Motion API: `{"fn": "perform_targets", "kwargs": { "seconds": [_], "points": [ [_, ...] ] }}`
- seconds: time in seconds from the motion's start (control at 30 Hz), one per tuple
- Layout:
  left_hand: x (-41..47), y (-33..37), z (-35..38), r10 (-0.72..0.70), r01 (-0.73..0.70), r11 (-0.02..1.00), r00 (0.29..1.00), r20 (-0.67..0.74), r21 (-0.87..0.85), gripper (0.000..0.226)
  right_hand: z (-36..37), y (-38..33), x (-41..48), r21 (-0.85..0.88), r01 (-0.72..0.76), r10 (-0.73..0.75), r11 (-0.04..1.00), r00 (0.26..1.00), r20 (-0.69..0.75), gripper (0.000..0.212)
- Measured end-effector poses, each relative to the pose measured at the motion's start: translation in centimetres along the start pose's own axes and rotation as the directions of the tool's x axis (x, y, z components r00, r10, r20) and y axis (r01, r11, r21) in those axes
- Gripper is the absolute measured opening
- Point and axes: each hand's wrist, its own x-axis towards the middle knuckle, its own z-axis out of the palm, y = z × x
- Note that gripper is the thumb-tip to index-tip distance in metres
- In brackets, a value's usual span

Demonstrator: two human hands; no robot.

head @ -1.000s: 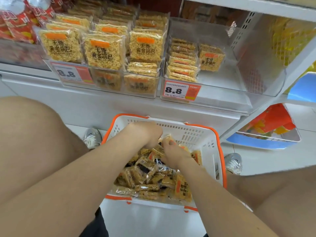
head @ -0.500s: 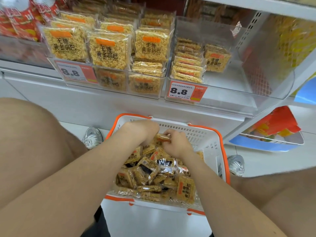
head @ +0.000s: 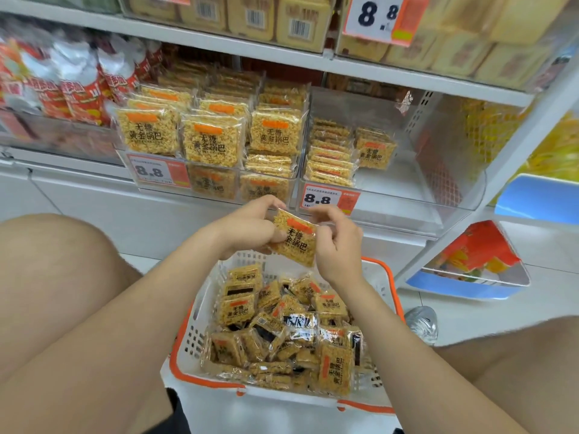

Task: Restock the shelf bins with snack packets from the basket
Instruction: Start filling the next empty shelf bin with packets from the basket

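A white basket with an orange rim (head: pixel 185 349) sits on the floor between my knees, holding several yellow snack packets (head: pixel 282 333). Above it, my left hand (head: pixel 250 228) and my right hand (head: pixel 338 245) both grip a small stack of the same yellow snack packets (head: pixel 296 242), label facing me. The stack hangs just below the front of a clear shelf bin (head: pixel 432 195), which holds a flat pile and a few upright packets at its left and is bare on its right. The bin to its left (head: pixel 216 142) is full of upright packets.
Price tags reading 8.8 (head: pixel 327 198) clip to the bin fronts. Red snack bags (head: pixel 75 89) fill the bin at far left. A shelf above carries boxed snacks (head: pixel 272 17). A low blue-edged tray (head: pixel 470 277) with orange bags sits at right. My shoe (head: pixel 421 322) is beside the basket.
Both hands have risen out of the basket with a stack of packets and now hold it up near the shelf bin's front. My view has tilted upward.
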Motion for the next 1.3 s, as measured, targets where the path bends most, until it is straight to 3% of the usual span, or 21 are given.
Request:
{"fn": "perform_targets", "kwargs": {
  "seconds": [0.17, 0.33, 0.43, 0.57, 0.67, 0.73, 0.83, 0.97, 1.03, 1.13, 1.23, 1.3],
  "points": [
    [-1.8, 2.4, 0.0, 0.163, -0.183, 0.971, 0.978, -0.130, -0.153, 0.034, -1.1, -2.3, 1.6, -0.022, 0.096, -0.097, 0.995, 0.993, -0.061, 0.041],
    [-2.4, 4.0, 0.1, 0.309, -0.332, 0.943, 0.904, -0.297, -0.029, 0.035, -2.2, -4.4, 3.5, -0.250, 0.099, -0.100, 0.963, 0.995, 0.008, 0.041],
    [-2.3, 5.5, 0.1, 0.352, -0.376, 0.927, 0.863, -0.362, 0.003, 0.047, -4.2, -5.8, 6.3, -0.357, 0.197, -0.168, 0.913, 0.980, 0.111, 0.038],
    [-1.8, 8.0, 0.5, 0.497, -0.435, 0.868, 0.759, -0.421, 0.239, 0.040, -7.3, -7.8, 10.3, -0.448, 0.292, -0.227, 0.845, 0.955, 0.193, 0.027],
    [-1.4, 9.8, 1.4, 0.589, -0.388, 0.791, 0.694, -0.414, 0.474, 0.046, -9.8, -8.1, 13.0, -0.577, 0.184, -0.147, 0.796, 0.983, 0.111, 0.024],
    [-0.9, 10.9, 1.9, 0.629, -0.367, 0.720, 0.703, -0.331, 0.588, 0.047, -11.4, -7.5, 14.7, -0.732, 0.087, -0.055, 0.676, 0.996, 0.068, 0.026],
    [0.7, 12.1, 2.5, 0.598, -0.324, 0.611, 0.787, -0.152, 0.723, 0.047, -12.6, -5.7, 16.7, -0.842, -0.003, 0.090, 0.539, 0.994, 0.054, 0.026],
    [4.3, 12.4, 3.3, 0.484, -0.290, 0.499, 0.875, 0.015, 0.817, 0.025, -12.5, -2.4, 19.2, -0.909, -0.042, 0.281, 0.414, 0.956, 0.084, 0.027],
    [5.7, 11.7, 3.9, 0.473, -0.297, 0.469, 0.880, 0.047, 0.832, 0.019, -12.2, -0.9, 20.1, -0.919, -0.073, 0.353, 0.389, 0.933, 0.075, 0.033],
    [7.2, 10.3, 5.2, 0.466, -0.287, 0.427, 0.883, 0.063, 0.858, 0.038, -11.5, 1.7, 21.0, -0.901, -0.136, 0.407, 0.412, 0.912, 0.049, 0.034],
    [8.1, 10.3, 6.0, 0.431, -0.230, 0.279, 0.898, 0.092, 0.933, 0.065, -10.7, 3.6, 21.8, -0.892, -0.188, 0.456, 0.412, 0.890, 0.023, 0.039],
    [8.2, 10.9, 5.9, 0.428, -0.209, 0.288, 0.901, 0.069, 0.935, 0.070, -10.0, 4.3, 22.4, -0.884, -0.207, 0.470, 0.420, 0.882, 0.016, 0.043]
  ]
}}
